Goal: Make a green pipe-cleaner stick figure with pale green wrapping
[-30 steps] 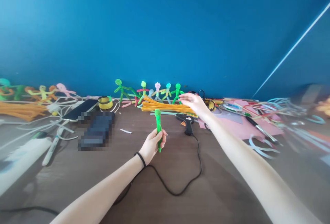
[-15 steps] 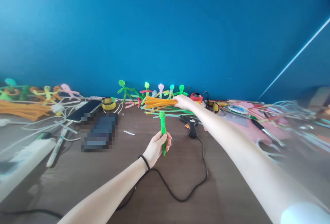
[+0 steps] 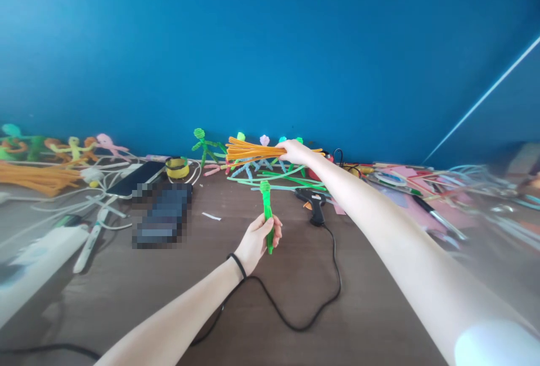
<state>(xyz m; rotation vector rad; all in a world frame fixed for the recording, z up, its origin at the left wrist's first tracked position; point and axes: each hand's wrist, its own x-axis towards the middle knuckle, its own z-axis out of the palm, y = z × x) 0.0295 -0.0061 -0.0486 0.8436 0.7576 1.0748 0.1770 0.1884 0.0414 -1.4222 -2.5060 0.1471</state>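
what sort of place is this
Probably a craft table against a blue wall: a black glue gun, an orange bundle of fuzzy stems and a green figure made of similar stems suggest it.

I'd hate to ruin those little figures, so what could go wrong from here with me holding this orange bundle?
The orange pipe-cleaner bundle in your right hand partly covers the pipe-cleaner figures in view; its splayed ends might knock one over.

The black cord of the glue gun passes close to your left wrist, so it could snag and tug the gun.

Your left hand might bend the slim green pipe-cleaner piece if it squeezes hard.
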